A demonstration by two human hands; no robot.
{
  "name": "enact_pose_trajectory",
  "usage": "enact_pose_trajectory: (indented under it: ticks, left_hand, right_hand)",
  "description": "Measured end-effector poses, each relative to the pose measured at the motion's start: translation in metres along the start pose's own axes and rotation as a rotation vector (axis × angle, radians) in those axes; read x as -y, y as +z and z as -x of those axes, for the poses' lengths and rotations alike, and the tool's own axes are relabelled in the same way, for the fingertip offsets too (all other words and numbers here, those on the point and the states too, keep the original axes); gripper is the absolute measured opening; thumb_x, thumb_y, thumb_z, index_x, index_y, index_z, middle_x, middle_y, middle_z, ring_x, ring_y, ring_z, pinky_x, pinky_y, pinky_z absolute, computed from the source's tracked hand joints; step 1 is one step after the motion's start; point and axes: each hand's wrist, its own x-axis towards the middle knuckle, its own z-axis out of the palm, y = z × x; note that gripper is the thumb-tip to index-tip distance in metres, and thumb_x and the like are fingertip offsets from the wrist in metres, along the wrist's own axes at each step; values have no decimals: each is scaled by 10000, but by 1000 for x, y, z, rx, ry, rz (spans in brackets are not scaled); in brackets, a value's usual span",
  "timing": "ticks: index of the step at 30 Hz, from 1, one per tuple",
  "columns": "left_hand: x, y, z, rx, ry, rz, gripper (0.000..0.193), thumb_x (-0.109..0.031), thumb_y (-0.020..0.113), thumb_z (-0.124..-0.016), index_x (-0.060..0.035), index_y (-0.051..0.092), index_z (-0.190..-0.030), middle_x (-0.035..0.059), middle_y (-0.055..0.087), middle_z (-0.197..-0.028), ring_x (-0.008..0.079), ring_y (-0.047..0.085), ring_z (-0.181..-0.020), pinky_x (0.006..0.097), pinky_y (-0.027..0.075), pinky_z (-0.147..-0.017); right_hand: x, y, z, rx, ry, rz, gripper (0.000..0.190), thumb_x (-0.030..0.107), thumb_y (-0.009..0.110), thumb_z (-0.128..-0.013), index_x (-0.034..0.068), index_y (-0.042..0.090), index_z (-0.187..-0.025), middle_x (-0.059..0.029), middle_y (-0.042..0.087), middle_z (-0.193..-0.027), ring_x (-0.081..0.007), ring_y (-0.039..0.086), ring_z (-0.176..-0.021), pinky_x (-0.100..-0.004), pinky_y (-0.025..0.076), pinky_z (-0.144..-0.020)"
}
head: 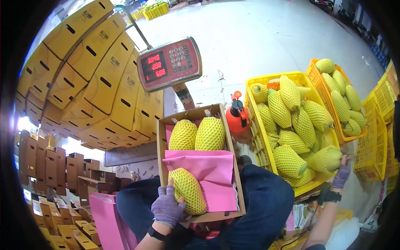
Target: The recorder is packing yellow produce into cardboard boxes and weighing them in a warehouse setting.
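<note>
My left hand (pixel 168 204), in a purple fingerless glove, rests on a papaya-like fruit in a yellow foam net (pixel 188 192) at the lower left of an open cardboard box (pixel 230 134). Pink paper (pixel 218 187) lies under that fruit, and two netted fruits (pixel 210 133) lie side by side at the box's far end. On the right, my right hand (pixel 342 172), gloved too, grips the end of a large netted fruit (pixel 325 159) over the near right corner of a yellow plastic crate (pixel 281 76). Several more netted fruits lie in that crate.
Beyond the box stands a digital scale display (pixel 170 64). A red spray bottle (pixel 237 120) stands between box and crate. An orange crate (pixel 339 137) of fruit is farther right. Stacked yellow cartons (pixel 103 78) rise at left; a stack of pink paper (pixel 109 218) sits below.
</note>
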Motion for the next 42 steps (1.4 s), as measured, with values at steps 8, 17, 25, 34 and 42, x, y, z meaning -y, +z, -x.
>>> enact_pose_trajectory:
  ticks: [8, 17, 25, 34, 42]
  left_hand:
    - [-31, -25, 5, -12, 541, 661, 499, -262, 693, -815, -75, 525, -1246, 114, 604, -1081, 231, 614, -960, 324, 491, -818]
    - [-54, -7, 56, 1134, 519, 2000, 1018, -697, 615, -726, -110, 242, -1470, 117, 350, -1464, 277, 333, -1350, 443, 260, -1116]
    - [0, 32, 45, 980, 119, 2279, 880, -500, 705, -776, -137, 263, -1446, 120, 415, -1399, 299, 433, -1269, 489, 373, -1044]
    - [-37, 72, 16, 657, -79, 2164, 647, -298, 668, -860, -141, 305, -1372, 92, 481, -1272, 277, 517, -1153, 460, 456, -965]
    - [-31, 102, 12, 527, -191, 2116, 466, -212, 552, -943, -182, 312, -1342, 105, 451, -1297, 291, 500, -1176, 513, 457, -950]
  right_hand:
    - [221, 65, 61, 415, -228, -460, 251, 314, 551, -935, 93, 457, -860, -79, 543, -920, -291, 503, -1073, -445, 370, -990]
    - [267, 224, 178, 1050, 410, -799, 132, 179, 558, -933, 47, 555, -946, -70, 618, -902, -205, 605, -880, -378, 503, -840]
    - [209, 271, 228, 1471, 126, -653, 975, 534, 716, -756, 65, 229, -1459, -135, 366, -1422, -213, 379, -1295, -352, 351, -1048]
    - [154, 313, 214, 1322, 182, -55, 682, 246, 784, -731, 83, 479, -1319, -85, 583, -1170, -189, 547, -1088, -318, 439, -952]
    - [131, 345, 225, 1400, -196, 95, 551, 247, 748, -718, 71, 536, -1195, -135, 569, -1156, -254, 535, -1123, -359, 407, -980]
